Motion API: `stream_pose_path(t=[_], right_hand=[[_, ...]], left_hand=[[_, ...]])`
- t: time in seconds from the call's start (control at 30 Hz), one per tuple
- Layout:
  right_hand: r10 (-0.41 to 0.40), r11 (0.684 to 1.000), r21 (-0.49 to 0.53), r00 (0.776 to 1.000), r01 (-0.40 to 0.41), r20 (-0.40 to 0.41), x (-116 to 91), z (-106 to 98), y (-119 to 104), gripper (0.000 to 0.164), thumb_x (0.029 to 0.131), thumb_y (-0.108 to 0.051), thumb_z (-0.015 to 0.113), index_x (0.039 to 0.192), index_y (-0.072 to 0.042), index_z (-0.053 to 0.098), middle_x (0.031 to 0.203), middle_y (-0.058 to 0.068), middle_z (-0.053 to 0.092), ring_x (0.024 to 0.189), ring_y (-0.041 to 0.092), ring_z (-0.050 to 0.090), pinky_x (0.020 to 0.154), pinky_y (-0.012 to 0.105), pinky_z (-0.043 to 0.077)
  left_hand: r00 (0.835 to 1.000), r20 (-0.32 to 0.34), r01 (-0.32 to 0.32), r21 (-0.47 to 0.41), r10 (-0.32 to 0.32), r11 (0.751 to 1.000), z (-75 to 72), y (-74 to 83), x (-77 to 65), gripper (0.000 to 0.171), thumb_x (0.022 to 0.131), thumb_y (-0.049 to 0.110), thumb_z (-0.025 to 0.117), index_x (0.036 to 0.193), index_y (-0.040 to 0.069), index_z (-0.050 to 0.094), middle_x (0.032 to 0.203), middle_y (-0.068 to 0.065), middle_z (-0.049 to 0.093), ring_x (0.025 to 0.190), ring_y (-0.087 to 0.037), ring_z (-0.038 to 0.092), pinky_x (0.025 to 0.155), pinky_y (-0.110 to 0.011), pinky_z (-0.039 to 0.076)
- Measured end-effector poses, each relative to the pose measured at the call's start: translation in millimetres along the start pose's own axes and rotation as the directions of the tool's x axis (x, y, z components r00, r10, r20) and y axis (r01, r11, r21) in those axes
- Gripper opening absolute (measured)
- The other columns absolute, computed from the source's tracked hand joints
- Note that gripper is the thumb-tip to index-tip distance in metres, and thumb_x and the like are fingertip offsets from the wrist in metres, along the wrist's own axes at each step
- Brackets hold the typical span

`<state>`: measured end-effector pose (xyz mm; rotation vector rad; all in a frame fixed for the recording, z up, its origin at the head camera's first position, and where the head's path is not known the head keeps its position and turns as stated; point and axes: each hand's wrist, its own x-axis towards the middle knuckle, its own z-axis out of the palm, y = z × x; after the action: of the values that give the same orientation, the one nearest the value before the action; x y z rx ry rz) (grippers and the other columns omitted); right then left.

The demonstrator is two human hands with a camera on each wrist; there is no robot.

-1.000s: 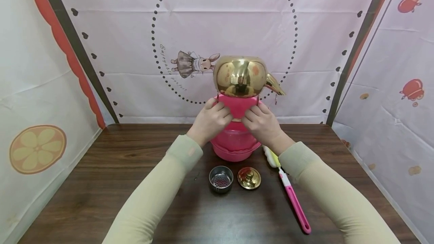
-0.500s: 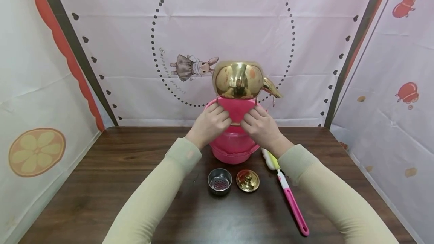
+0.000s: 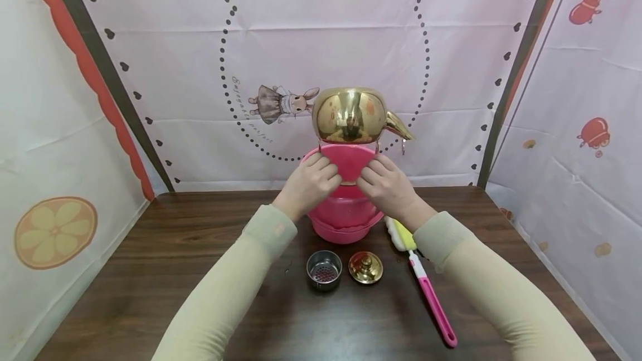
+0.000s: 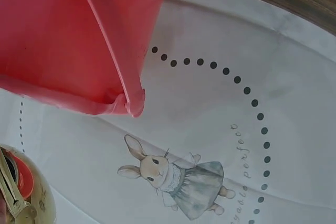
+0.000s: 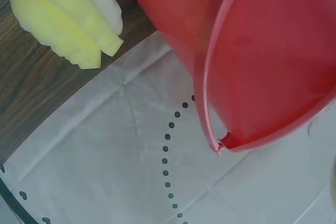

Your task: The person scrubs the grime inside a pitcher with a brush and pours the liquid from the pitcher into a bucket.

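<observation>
A shiny gold teapot (image 3: 348,116) is held upside down, overlapping the top of the pink bucket (image 3: 346,233) in the head view. Its spout (image 3: 398,125) points right and downward, with a small thin streak below the tip. The handle hangs under the body, and a bit of it shows between the fists. My left hand (image 3: 312,183) grips the handle's left side; my right hand (image 3: 390,185) grips its right side. In the left wrist view the teapot's edge (image 4: 44,198) and round opening show at the lower left. Most of the handle is hidden by the fingers.
On the dark wooden table (image 3: 175,294), nearer than the bucket, sit a metal strainer cup (image 3: 324,270) and a gold lid (image 3: 365,267). To the right lies a brush (image 3: 431,299) with a pink handle and a yellow-and-white sponge head. Printed cloth (image 3: 281,4) walls the back and sides.
The head view has shifted slightly. Both hands keep their hold on the teapot's handle, and the teapot stays upside down. The items on the table have not moved.
</observation>
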<state>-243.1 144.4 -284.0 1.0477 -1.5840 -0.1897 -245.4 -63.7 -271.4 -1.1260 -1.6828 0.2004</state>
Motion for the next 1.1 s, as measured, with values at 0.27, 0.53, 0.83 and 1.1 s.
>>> stream_pose_path(t=[0.27, 0.53, 0.83, 1.1], right_hand=[[-0.020, 1.000, 0.019, 1.000, 0.020, -0.003, 4, -6, 2, 0.026, 0.087, 0.007, 0.050, 0.066, -0.006, 0.058, 0.067, 0.005, 0.057, 0.070, 0.023, 0.056, 0.082, 0.036, 0.050], [-0.035, 0.998, 0.044, 0.999, 0.035, 0.010, 10, -13, 5, 0.017, 0.087, 0.004, 0.058, 0.074, -0.005, 0.064, 0.070, 0.006, 0.059, 0.075, 0.023, 0.059, 0.091, 0.040, 0.051], [-0.026, 0.995, 0.098, 0.999, 0.023, 0.027, 12, -20, 10, 0.009, 0.080, 0.002, 0.071, 0.084, -0.004, 0.066, 0.080, 0.008, 0.065, 0.082, 0.022, 0.061, 0.094, 0.041, 0.050], [-0.018, 0.995, 0.101, 0.999, 0.015, 0.030, 10, -20, 13, 0.009, 0.080, 0.001, 0.072, 0.085, -0.004, 0.067, 0.083, 0.008, 0.067, 0.085, 0.021, 0.061, 0.094, 0.038, 0.051]], left_hand=[[0.998, -0.059, -0.011, -0.042, 0.008, 0.999, -6.4, -2.2, -3.7, 0.025, 0.084, -0.009, 0.054, 0.065, 0.008, 0.059, 0.070, -0.005, 0.059, 0.071, -0.024, 0.054, 0.078, -0.034, 0.049], [0.997, -0.072, -0.031, -0.093, 0.024, 0.995, -14.6, -8.3, -5.2, 0.019, 0.084, -0.006, 0.063, 0.069, 0.005, 0.058, 0.071, -0.008, 0.058, 0.074, -0.025, 0.056, 0.087, -0.036, 0.051], [0.995, -0.100, -0.039, -0.141, 0.025, 0.989, -16.4, -11.3, -4.6, 0.018, 0.085, -0.009, 0.059, 0.071, 0.003, 0.056, 0.074, -0.010, 0.057, 0.078, -0.026, 0.058, 0.090, -0.037, 0.052], [0.995, -0.096, -0.032, -0.170, 0.016, 0.985, -15.5, -11.8, -4.9, 0.017, 0.083, -0.009, 0.063, 0.074, 0.002, 0.056, 0.075, -0.009, 0.057, 0.080, -0.025, 0.060, 0.092, -0.038, 0.051]])
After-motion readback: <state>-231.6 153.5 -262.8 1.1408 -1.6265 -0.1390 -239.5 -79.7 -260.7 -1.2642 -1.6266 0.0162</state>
